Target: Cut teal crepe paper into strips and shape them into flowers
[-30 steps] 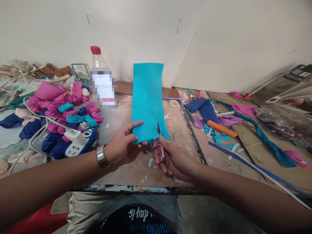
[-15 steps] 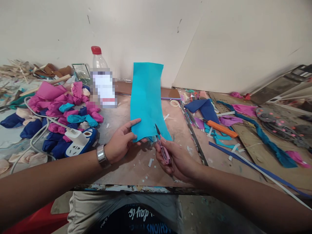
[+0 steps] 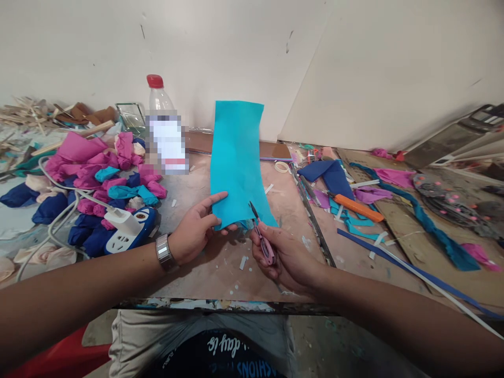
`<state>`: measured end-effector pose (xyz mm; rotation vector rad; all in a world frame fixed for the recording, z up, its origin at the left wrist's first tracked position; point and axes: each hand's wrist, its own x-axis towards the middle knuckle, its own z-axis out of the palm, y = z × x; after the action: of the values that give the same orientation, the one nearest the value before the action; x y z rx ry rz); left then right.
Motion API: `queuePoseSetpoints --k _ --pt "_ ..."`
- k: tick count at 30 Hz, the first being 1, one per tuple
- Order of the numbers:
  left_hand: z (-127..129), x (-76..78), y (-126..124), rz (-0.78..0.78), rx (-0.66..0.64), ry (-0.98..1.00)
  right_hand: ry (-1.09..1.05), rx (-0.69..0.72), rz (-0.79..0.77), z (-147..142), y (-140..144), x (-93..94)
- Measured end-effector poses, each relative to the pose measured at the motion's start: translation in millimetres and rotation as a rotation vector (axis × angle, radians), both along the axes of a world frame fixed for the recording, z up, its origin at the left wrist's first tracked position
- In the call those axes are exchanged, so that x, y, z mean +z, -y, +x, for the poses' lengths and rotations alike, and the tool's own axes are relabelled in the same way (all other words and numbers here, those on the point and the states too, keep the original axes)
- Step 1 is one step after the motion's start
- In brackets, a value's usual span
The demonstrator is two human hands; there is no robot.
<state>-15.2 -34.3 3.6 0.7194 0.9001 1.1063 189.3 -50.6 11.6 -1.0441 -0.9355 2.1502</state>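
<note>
Head view: the left hand [image 3: 197, 231] has the turquoise sheet [image 3: 237, 157] pinched at its near-left corner, thumb and index finger on the front face, other fingertips showing below the near edge. The sheet extends away from that grip toward the wall [image 3: 220, 47], its main length beyond both hands and its near-right corner flaring just beside the right hand [image 3: 283, 252]. The right hand is wrapped around small pink-handled scissors [image 3: 266, 249], fingers curled closely on the handles; one dark blade lies over the sheet near its near edge. The second blade appears hidden behind the sheet, so blade spread cannot be confirmed. To the left, a heap of coloured bundles [image 3: 88, 173] sits beside a power strip [image 3: 122, 241]; an orange cutter [image 3: 358, 208] lies to the right.
</note>
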Motion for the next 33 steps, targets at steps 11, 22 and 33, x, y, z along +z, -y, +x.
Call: queuePoseSetpoints --k 11,22,33 --pt "-1.8 -2.1 0.5 0.007 -0.010 -0.015 0.006 -0.014 -0.008 -0.5 -0.7 0.9" --pt "-3.2 2.5 -0.9 0.005 0.019 0.083 0.021 0.050 -0.072 0.7 4.0 4.8" --pt "-3.7 3.7 1.6 0.034 0.031 0.165 -0.053 0.232 -0.091 6.7 6.1 2.3"
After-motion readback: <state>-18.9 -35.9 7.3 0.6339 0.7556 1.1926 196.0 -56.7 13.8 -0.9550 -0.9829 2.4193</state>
